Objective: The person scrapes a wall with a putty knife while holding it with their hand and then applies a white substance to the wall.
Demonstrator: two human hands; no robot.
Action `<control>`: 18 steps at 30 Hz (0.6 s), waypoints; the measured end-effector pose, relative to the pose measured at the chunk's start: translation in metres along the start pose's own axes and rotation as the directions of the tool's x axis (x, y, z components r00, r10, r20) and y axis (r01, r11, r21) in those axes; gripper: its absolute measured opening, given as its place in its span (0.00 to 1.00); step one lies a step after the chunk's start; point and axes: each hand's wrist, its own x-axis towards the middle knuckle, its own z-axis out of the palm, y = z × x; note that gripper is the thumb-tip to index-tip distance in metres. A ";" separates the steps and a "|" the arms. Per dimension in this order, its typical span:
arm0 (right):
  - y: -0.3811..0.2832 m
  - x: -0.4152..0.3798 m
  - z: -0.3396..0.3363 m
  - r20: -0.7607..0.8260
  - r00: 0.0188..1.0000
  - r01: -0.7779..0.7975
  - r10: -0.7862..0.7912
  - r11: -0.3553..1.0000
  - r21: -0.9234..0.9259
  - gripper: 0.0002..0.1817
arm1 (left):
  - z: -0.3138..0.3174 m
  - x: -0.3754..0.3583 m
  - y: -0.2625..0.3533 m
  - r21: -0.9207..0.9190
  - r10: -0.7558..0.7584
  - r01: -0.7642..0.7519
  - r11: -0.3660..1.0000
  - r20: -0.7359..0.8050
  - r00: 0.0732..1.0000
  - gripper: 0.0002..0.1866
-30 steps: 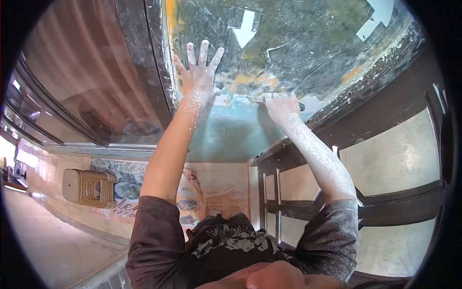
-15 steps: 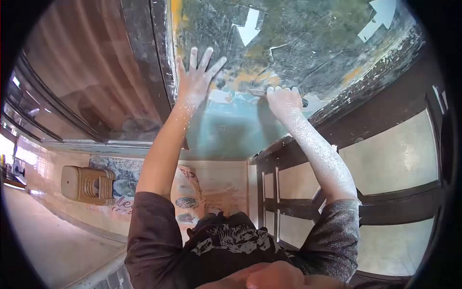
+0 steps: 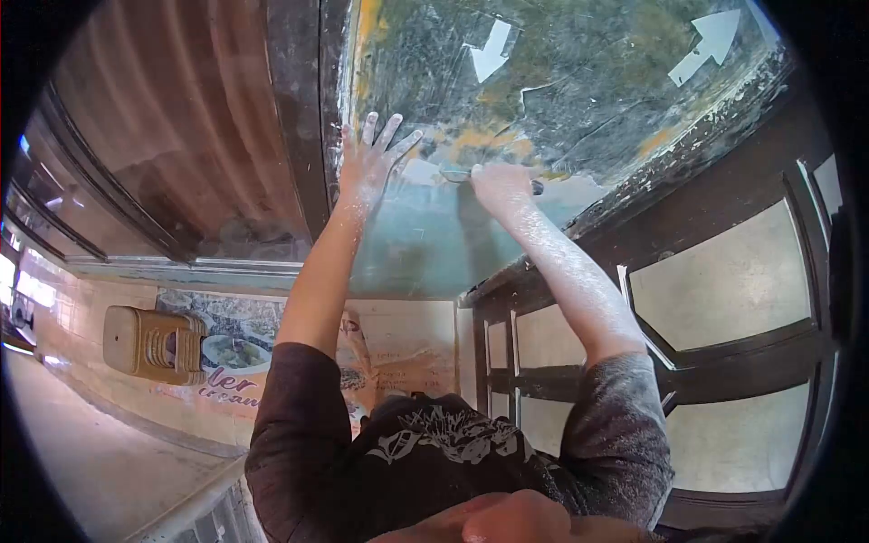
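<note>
My left hand (image 3: 369, 163), dusted white, lies with fingers spread on the surface near its left edge. To its right, my right hand (image 3: 503, 187) is closed round a scraper (image 3: 455, 176), whose thin blade points left toward a white bare patch. The handle's dark end sticks out on the right of the fist. Above both hands the panel (image 3: 561, 100) is dark, scuffed and peeling, with orange patches and two white arrows. Below the blade the surface is pale blue-green (image 3: 416, 240). White dust covers my right forearm.
A dark-framed glass pane (image 3: 181, 136) with brown curtains behind it is on the left. Dark frames with pale panels (image 3: 724, 281) run down the right. A stack of brown plastic stools (image 3: 149, 344) stands at the lower left by a printed banner (image 3: 235, 353).
My right hand has moved left with the scraper, closer to my left hand. The camera view has shifted slightly. My left hand stays spread on the surface.
</note>
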 end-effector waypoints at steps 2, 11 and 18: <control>-0.011 0.009 0.008 0.010 1.000 -0.024 0.024 1.000 0.014 0.12 | 0.005 0.003 -0.004 0.083 -0.010 0.011 0.997 -0.014 1.000 0.39; -0.034 0.012 -0.011 0.036 0.998 -0.059 0.060 0.998 -0.010 0.12 | 0.004 -0.002 -0.003 0.058 0.027 -0.027 0.998 0.001 1.000 0.45; -0.034 0.006 -0.037 -0.052 0.998 -0.028 0.025 0.997 -0.070 0.10 | 0.005 0.000 -0.001 -0.084 0.009 -0.012 0.996 -0.041 0.999 0.43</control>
